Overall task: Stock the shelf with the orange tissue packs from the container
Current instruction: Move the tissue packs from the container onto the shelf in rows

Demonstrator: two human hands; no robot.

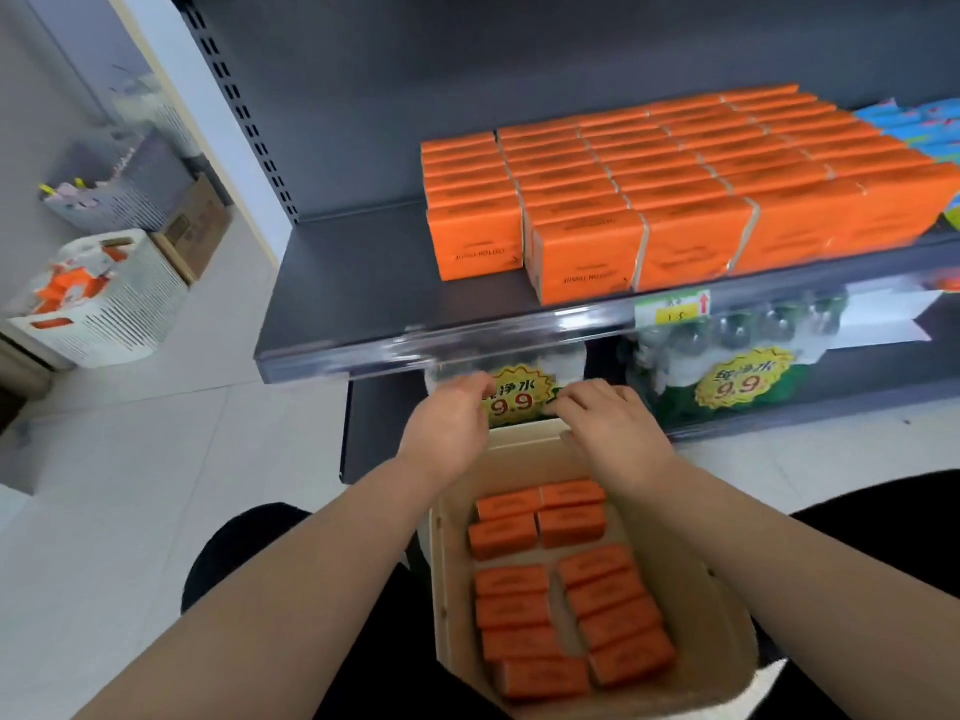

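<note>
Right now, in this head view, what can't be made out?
All from the head view:
1. Grip of the left hand and right hand: fingertips curl out of sight over the far rim of the box.
2. Print of the price tag on the shelf: blurred.
3. The blue packs: cut off by the right edge.
4. Contents of the white basket: too small and blurred.

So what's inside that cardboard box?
The cardboard box holds orange tissue packs in loose rows. The left hand and right hand cover its far corners.
</note>
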